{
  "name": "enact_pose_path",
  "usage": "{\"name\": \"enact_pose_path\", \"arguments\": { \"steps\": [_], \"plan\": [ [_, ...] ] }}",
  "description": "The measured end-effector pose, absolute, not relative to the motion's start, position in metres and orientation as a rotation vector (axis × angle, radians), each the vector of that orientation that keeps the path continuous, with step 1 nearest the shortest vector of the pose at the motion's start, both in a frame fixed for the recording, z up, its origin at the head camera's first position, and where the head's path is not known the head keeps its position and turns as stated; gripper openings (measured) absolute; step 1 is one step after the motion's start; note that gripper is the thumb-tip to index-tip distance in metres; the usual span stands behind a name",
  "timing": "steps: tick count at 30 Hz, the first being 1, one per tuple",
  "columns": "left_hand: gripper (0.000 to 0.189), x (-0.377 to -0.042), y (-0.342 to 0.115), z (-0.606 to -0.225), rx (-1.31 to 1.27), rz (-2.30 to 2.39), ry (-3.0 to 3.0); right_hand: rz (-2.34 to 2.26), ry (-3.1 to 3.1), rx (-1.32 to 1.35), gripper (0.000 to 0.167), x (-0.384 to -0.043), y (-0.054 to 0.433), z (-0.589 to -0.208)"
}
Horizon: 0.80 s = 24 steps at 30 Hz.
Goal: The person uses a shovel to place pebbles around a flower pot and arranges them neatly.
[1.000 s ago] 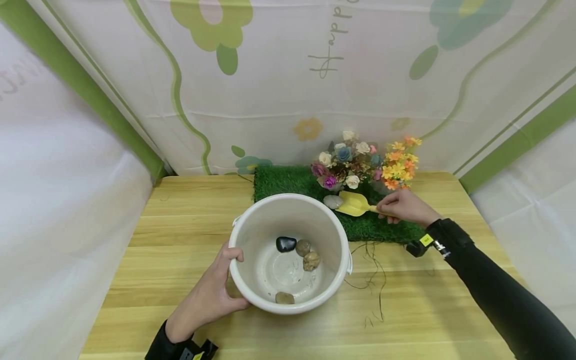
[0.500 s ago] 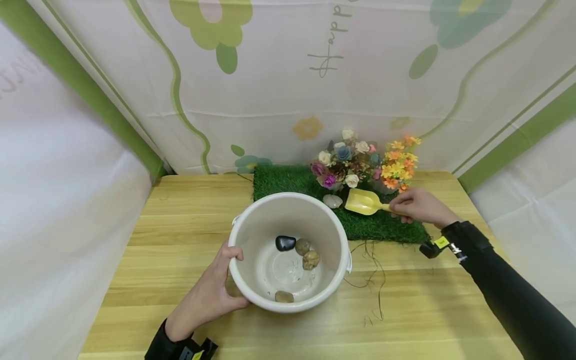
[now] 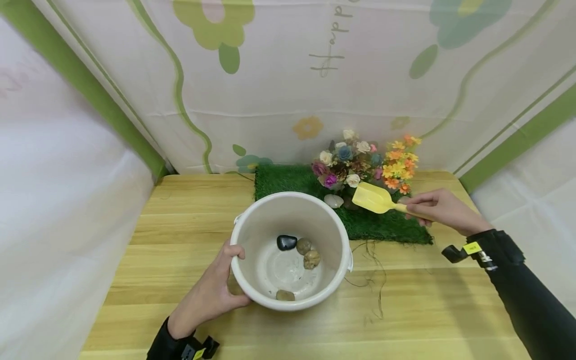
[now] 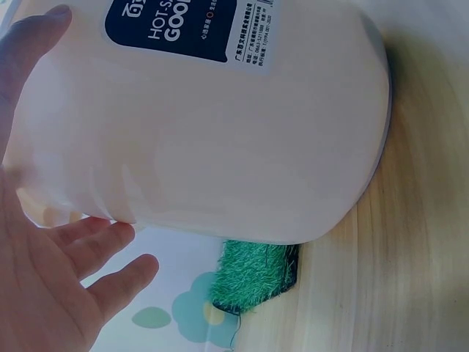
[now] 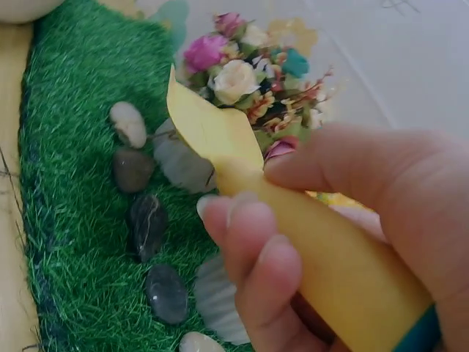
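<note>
My left hand (image 3: pixel 216 287) grips the rim of a white bucket (image 3: pixel 290 303), fingers over the edge and thumb along the outer wall. In the bucket lie several stones, among them a black one (image 3: pixel 286 243) and a tan one (image 3: pixel 311 259). My right hand (image 3: pixel 438 207) holds a yellow toy shovel (image 3: pixel 374 198) by its handle, above the green artificial turf (image 3: pixel 283 177). No stone shows in its scoop. Below it, in the right wrist view, several stones form a row on the turf, including a whitish stone (image 5: pixel 129 124), a brown stone (image 5: pixel 133 169) and a dark grey stone (image 5: pixel 167 293).
Behind the stones stand a mixed bunch of artificial flowers (image 3: pixel 344 155) and an orange-yellow bunch (image 3: pixel 400 162), in ribbed white pots (image 5: pixel 183 163). Loose dark strands (image 3: pixel 371 265) lie on the wooden table (image 3: pixel 180 220). A printed curtain (image 3: pixel 270 90) hangs behind it.
My right hand and the shovel have moved right, away from the whitish stone, and the scoop looks raised and turned. Stones beside it have come into view. The left hand and bucket hold still.
</note>
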<state>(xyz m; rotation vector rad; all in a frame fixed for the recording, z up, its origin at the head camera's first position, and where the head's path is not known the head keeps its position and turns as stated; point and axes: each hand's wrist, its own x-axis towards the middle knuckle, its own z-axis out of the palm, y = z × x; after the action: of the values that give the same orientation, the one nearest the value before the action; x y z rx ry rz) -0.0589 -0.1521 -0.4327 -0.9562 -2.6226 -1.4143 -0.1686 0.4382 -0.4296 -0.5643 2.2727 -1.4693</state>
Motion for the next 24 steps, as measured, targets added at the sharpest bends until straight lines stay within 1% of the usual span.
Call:
{"name": "enact_pose_path", "arguments": {
  "steps": [2,3,5,8,17,24],
  "plan": [
    [0.077,-0.059,-0.151,-0.433,-0.96,-1.415,-2.617,-1.476,2.256,-0.592,0.038,-0.166,0.435,-0.424],
    [0.077,-0.059,-0.151,-0.433,-0.962,-1.413,-2.615,-1.438,2.299,-0.556,0.037,-0.156,0.42,-0.407],
    [0.077,-0.059,-0.151,-0.433,-0.961,-1.409,-2.61,-1.436,2.316,-0.518,0.039,-0.15,0.408,-0.392],
    [0.077,-0.059,-0.15,-0.433,-0.962,-1.412,-2.609,-1.465,2.289,-0.541,0.037,-0.146,0.397,-0.377],
    [0.077,-0.059,-0.151,-0.432,-0.959,-1.404,-2.609,-1.515,2.235,-0.7,0.028,-0.152,0.377,-0.35],
    [0.076,-0.058,-0.15,-0.432,-0.964,-1.413,-2.609,-1.44,2.281,-0.685,0.028,-0.152,0.354,-0.329]
  ]
}}
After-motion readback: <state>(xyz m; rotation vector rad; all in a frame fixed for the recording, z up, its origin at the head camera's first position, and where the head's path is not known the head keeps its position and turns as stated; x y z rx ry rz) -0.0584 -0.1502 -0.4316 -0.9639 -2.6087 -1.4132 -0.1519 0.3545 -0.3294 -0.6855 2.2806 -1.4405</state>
